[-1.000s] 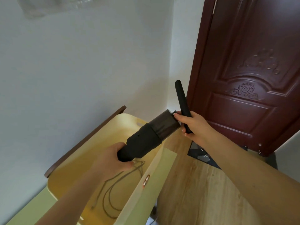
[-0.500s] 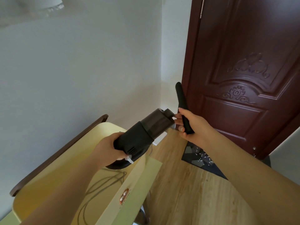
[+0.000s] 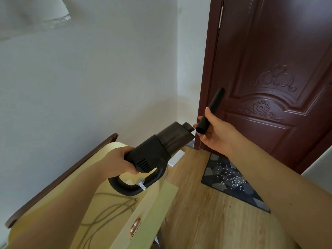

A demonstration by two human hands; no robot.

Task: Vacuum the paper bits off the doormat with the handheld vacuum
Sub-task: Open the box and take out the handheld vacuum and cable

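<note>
While the left hand (image 3: pixel 117 159) grips the black handheld vacuum (image 3: pixel 158 150) by its body, the right hand (image 3: pixel 216 134) holds a crevice nozzle (image 3: pixel 211 112) just beside its snout — fingers curled round it. Paper bits (image 3: pixel 227 175) speckle the doormat (image 3: pixel 233 182) on the floor below.

A single head-worn wide-angle view looks forward and down, close above both forearms, toward the dark red carved wooden door (image 3: pixel 273 97) and light wood-plank floor (image 3: pixel 206 221).
</note>
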